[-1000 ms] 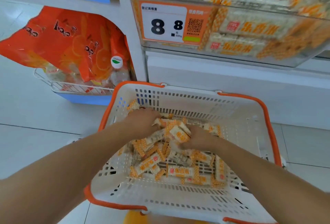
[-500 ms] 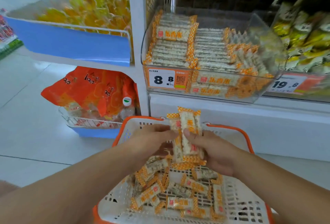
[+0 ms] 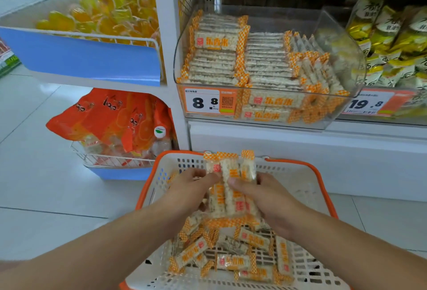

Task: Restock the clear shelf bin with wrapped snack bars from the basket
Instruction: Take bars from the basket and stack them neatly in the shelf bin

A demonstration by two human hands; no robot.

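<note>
Both hands hold an upright bundle of snack bars (image 3: 231, 188) above the basket (image 3: 309, 188): left hand (image 3: 191, 188) and right hand (image 3: 265, 195) fingers curled narrowly around it. The clear shelf bin (image 3: 332, 35) sits above, partly stocked.

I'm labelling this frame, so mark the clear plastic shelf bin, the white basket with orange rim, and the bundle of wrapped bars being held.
Clear plastic shelf bin (image 3: 342, 42): head view, bare right wall.
White basket with orange rim (image 3: 323, 174): head view, right rim.
Bundle of wrapped bars (image 3: 231, 169): head view, upper middle.
</note>
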